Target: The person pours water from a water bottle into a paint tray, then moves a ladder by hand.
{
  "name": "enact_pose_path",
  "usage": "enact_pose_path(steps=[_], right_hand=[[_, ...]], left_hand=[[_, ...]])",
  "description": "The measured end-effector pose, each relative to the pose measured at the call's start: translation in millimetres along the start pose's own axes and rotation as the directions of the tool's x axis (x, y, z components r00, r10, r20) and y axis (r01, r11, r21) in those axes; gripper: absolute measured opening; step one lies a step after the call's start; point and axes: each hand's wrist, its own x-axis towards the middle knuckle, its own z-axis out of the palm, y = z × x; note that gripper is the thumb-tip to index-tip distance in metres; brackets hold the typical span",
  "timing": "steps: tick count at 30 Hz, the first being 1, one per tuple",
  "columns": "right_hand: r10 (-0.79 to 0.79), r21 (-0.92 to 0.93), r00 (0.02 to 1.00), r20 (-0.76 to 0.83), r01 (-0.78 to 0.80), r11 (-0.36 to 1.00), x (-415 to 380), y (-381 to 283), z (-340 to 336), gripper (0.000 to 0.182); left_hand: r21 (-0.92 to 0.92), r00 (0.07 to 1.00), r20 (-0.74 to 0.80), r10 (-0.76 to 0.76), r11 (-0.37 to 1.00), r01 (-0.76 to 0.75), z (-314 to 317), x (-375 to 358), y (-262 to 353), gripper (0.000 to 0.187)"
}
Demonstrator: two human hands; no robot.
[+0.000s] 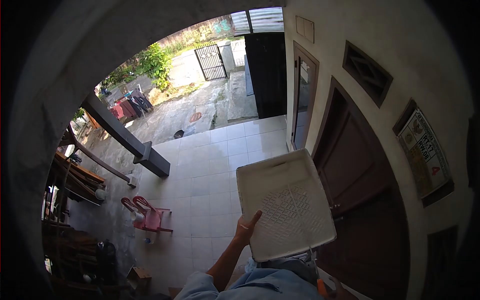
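Observation:
My left hand [246, 228] grips the left edge of a large pale paint tray [285, 205], its thumb on top and the other fingers hidden beneath. The tray has a raised diamond pattern and is held up in front of my body. At the bottom right, my right hand [341, 291] is dark and partly cut off, close to an orange handle [321, 288]. A thin metal rod [313, 257] runs up from the handle to the tray's lower edge. The fingers of my right hand are too dim to make out.
A dark wooden door [350, 160] stands close on the right. Red plastic chairs [152, 216] are on the tiled floor [200, 200] at the left, near a grey pillar [152, 162]. Wooden planks [77, 175] lie further left. A metal gate [211, 62] stands far ahead.

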Motion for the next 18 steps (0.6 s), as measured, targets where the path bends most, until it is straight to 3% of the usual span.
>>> enact_pose_path(steps=[2,5,6,8,10,13,15,16,18], right_hand=[[-0.055,-0.059,0.998,0.001,0.055,0.997,0,36,1,0.042],[0.089,-0.031,0.981,0.170,-0.085,0.996,3,32,-23,0.053],[-0.063,-0.016,0.996,0.057,0.064,0.998,4,21,-26,0.054],[-0.340,-0.035,0.925,-0.167,0.339,0.940,7,-12,-26,0.059],[-0.298,-0.266,0.923,-0.242,0.232,0.936,21,-30,-24,0.060],[-0.121,-0.131,0.954,-0.273,0.088,0.988,5,-73,-24,0.049],[-0.255,-0.210,0.891,-0.376,0.186,0.960,-2,-74,-36,0.048],[-0.208,-0.137,0.885,-0.417,0.165,0.977,-10,-84,-41,0.048],[-0.123,-0.172,0.913,-0.390,0.059,0.983,-17,-85,-44,0.043]], left_hand=[[0.026,1.000,-0.012,0.020,0.999,-0.020,5,-3,12,0.067],[0.046,1.000,-0.008,0.027,0.999,-0.027,8,1,15,0.067],[0.056,0.999,-0.002,0.049,0.997,-0.049,10,3,16,0.067],[0.080,0.997,0.010,0.077,0.994,-0.077,11,8,18,0.066],[0.031,0.995,-0.009,0.101,0.994,-0.101,13,17,12,0.066],[0.005,0.996,-0.007,0.088,0.996,-0.088,19,16,24,0.065],[0.018,0.994,-0.001,0.111,0.994,-0.111,17,20,26,0.065],[0.020,0.991,0.000,0.131,0.991,-0.131,17,22,26,0.065],[0.050,0.993,0.006,0.120,0.991,-0.120,18,21,28,0.065]])
